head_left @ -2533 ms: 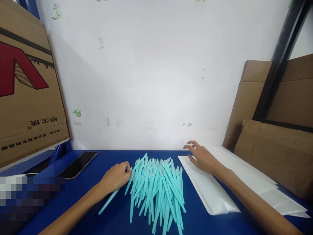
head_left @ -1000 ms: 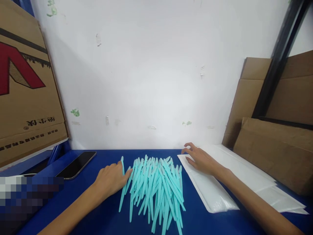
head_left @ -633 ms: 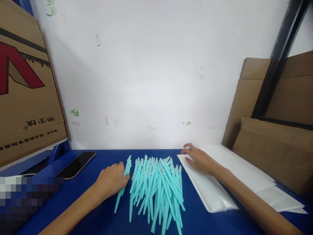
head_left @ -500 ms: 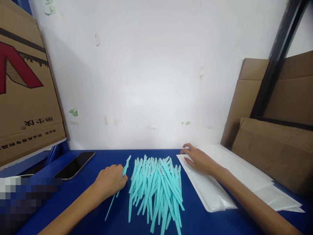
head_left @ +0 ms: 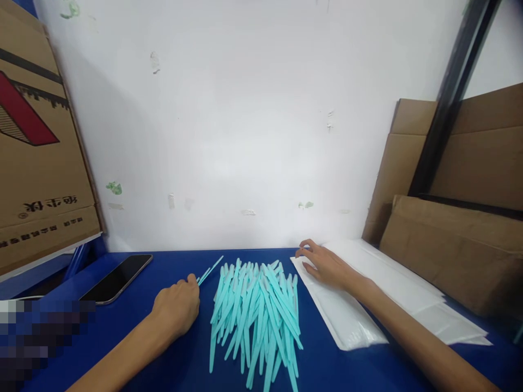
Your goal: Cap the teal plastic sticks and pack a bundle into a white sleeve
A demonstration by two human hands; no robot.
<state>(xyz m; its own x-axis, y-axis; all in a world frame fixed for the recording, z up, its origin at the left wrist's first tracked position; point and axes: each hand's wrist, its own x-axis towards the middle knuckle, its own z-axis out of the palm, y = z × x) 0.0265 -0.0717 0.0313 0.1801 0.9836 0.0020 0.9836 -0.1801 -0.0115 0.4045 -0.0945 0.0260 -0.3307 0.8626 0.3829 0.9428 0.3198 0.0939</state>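
Observation:
A heap of teal eyebrow razors (head_left: 256, 321) lies in the middle of the blue table, most with their blade ends pointing away from me. To its left, my left hand (head_left: 178, 306) is closed round a few eyebrow razors (head_left: 210, 270); thin ends stick out past the fingers toward the upper right, and the rest is hidden by the hand. On the right, my right hand (head_left: 322, 265) rests at the far end of a white padded mailer (head_left: 347, 321), its fingers apart and slightly curved, holding nothing.
More white mailers (head_left: 412, 294) lie fanned under and beyond my right forearm. A phone (head_left: 118, 279) lies at the left of the table (head_left: 134, 337). Cardboard boxes stand at the left (head_left: 44, 163) and right (head_left: 449, 256), with a white wall (head_left: 245, 136) behind.
My left hand has turned, so the razors in it slant toward the upper right and no longer show below it. My right hand stays on the mailer. The view has shifted slightly.

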